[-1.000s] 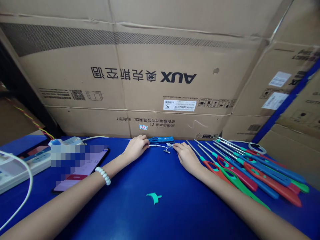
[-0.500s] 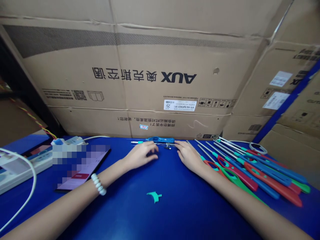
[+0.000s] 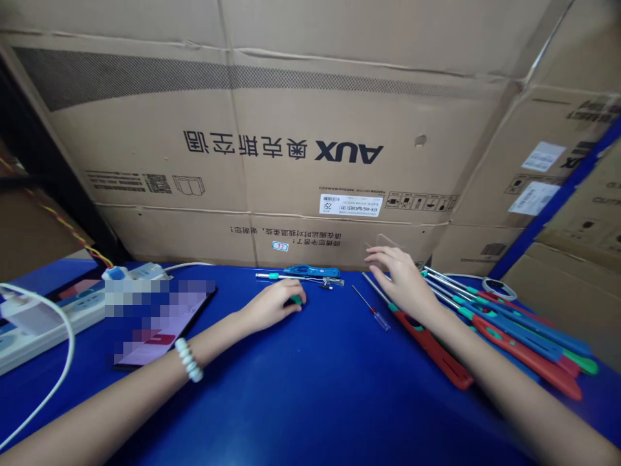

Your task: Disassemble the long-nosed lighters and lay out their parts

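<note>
My left hand is closed around a small green plastic piece, most of which its fingers hide. Just beyond that hand lie a blue lighter half-shell, a thin metal tube with a green collar and small metal parts. My right hand is raised, fingers spread, with nothing visible in it. Under and beside it are long-necked lighters, among them a red one. A screwdriver with a clear handle lies to the left of the red lighter.
Several more red, blue and green long lighters fan out at the right. A phone and a white power strip with cables lie at the left. A cardboard wall closes off the back of the blue table.
The green piece has left the middle of the table and is now in my left hand. My right hand has moved right and up, leaving the screwdriver in plain sight.
</note>
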A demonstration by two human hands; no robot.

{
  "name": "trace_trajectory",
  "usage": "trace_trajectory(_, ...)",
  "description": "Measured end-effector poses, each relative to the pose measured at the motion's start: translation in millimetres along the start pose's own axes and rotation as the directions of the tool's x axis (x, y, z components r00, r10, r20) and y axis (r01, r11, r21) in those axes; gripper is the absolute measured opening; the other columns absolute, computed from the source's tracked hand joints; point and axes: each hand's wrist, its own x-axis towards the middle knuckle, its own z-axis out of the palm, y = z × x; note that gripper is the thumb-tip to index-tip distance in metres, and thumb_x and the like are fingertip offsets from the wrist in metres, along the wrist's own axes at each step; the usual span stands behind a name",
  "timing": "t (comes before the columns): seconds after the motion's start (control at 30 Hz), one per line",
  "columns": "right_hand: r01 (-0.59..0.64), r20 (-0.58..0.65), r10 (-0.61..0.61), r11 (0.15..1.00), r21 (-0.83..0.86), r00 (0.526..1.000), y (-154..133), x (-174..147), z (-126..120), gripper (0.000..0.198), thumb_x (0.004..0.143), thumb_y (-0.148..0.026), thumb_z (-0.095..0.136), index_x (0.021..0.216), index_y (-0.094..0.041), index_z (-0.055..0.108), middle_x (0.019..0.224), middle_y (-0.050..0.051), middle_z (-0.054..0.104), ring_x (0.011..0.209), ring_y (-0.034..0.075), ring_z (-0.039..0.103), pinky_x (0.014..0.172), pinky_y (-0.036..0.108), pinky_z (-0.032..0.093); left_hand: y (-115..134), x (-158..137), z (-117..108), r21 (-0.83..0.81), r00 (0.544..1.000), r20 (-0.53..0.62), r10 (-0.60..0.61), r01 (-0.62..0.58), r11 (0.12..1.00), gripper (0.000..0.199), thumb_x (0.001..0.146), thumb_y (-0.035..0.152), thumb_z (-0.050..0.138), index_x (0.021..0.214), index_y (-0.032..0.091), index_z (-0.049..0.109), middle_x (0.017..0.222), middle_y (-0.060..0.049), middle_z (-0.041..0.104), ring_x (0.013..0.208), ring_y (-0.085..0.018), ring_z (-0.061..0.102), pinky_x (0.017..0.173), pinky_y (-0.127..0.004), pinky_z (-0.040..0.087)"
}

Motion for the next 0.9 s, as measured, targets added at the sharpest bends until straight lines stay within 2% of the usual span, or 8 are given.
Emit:
trace_trajectory(0.13, -0.085, 0.093, 0.089, 0.995, -0.047, 0.992, 13.4, -16.0, -8.7, 0.021, 0.089, -0.024, 0.043, 0.093, -0.019, 0.063, 0.105, 0.009, 0.067, 0.1, 0.025, 0.057, 0.086, 0.04, 0.041, -18.8, 24.1, 7.9, 0.075, 0.996, -0.084, 0.011, -0.004, 0.997, 0.009, 0.085, 0.009, 0.058, 0.084, 0.017, 0.059, 0.089, -0.003, 0.063, 0.091, -0.022, 0.054, 0.083, -0.034, 0.041)
trace_trajectory(0.27, -0.17, 0.286, 0.209, 0.973, -0.155, 0.935, 24.9, -36.1, -19.4, 0.018, 0.088, -0.025, 0.045, 0.083, -0.02, 0.062, 0.083, 0.006, 0.068, 0.083, 0.024, 0.059, 0.076, 0.035, 0.041, -27.4, 34.4, 14.2, 0.115, 0.992, -0.117, 0.04, -0.027, 0.993, 0.015, 0.084, 0.003, 0.055, 0.086, 0.018, 0.058, 0.089, -0.003, 0.06, 0.089, -0.019, 0.054, 0.079, -0.03, 0.043)
trace_trajectory(0.37, -0.162, 0.393, 0.239, 0.962, -0.219, 0.888, 28.4, -46.1, -24.7, 0.015, 0.085, -0.028, 0.052, 0.077, -0.02, 0.061, 0.074, 0.005, 0.066, 0.077, 0.024, 0.059, 0.071, 0.032, 0.038, -30.2, 36.9, 17.0, 0.155, 0.988, -0.147, 0.048, -0.025, 0.988, 0.016, 0.084, 0.002, 0.054, 0.087, 0.018, 0.057, 0.091, -0.004, 0.058, 0.089, -0.02, 0.053, 0.078, -0.03, 0.044)
trace_trajectory(0.47, -0.115, 0.482, 0.253, 0.948, -0.297, 0.839, 27.1, -50.6, -23.4, 0.014, 0.085, -0.03, 0.056, 0.078, -0.019, 0.062, 0.078, 0.005, 0.067, 0.08, 0.024, 0.06, 0.071, 0.032, 0.036, -30.0, 37.8, 17.1, 0.198, 0.984, -0.17, 0.052, -0.017, 0.98, 0.013, 0.084, 0.005, 0.055, 0.087, 0.017, 0.056, 0.092, -0.005, 0.057, 0.088, -0.021, 0.052, 0.078, -0.032, 0.044)
trace_trajectory(0.6, -0.089, 0.495, 0.252, 0.94, -0.329, 0.832, 24.8, -54.5, -11.9, 0.012, 0.08, -0.025, 0.06, 0.072, -0.018, 0.06, 0.08, 0.007, 0.067, 0.083, 0.026, 0.06, 0.071, 0.032, 0.034, -23.8, 33.0, 13.5, 0.235, 0.982, -0.174, 0.075, -0.032, 0.971, 0.009, 0.085, 0.012, 0.06, 0.092, 0.017, 0.056, 0.094, -0.006, 0.057, 0.089, -0.022, 0.051, 0.078, -0.034, 0.044)
trace_trajectory(0.73, -0.105, 0.471, 0.269, 0.933, -0.346, 0.84, 27.1, -55.5, -3.9, 0.018, 0.078, -0.016, 0.054, 0.06, -0.018, 0.053, 0.071, 0.007, 0.063, 0.074, 0.025, 0.059, 0.066, 0.031, 0.032, -6.6, 16.4, 7.8, 0.261, 0.98, -0.16, 0.117, -0.072, 0.963, 0.006, 0.09, 0.019, 0.055, 0.095, 0.017, 0.055, 0.096, -0.006, 0.058, 0.088, -0.022, 0.051, 0.079, -0.034, 0.043)
trace_trajectory(0.9, -0.103, 0.421, 0.221, 0.953, -0.285, 0.88, 10.5, -48.6, -11.8, 0.012, 0.082, -0.019, 0.05, 0.07, -0.018, 0.053, 0.075, 0.005, 0.061, 0.074, 0.02, 0.055, 0.069, 0.029, 0.034, 29.8, -14.6, 3.7, 0.286, 0.972, -0.141, 0.188, -0.142, 0.948, 0.014, 0.095, 0.016, 0.041, 0.097, 0.017, 0.056, 0.097, -0.006, 0.059, 0.089, -0.02, 0.051, 0.078, -0.034, 0.038)
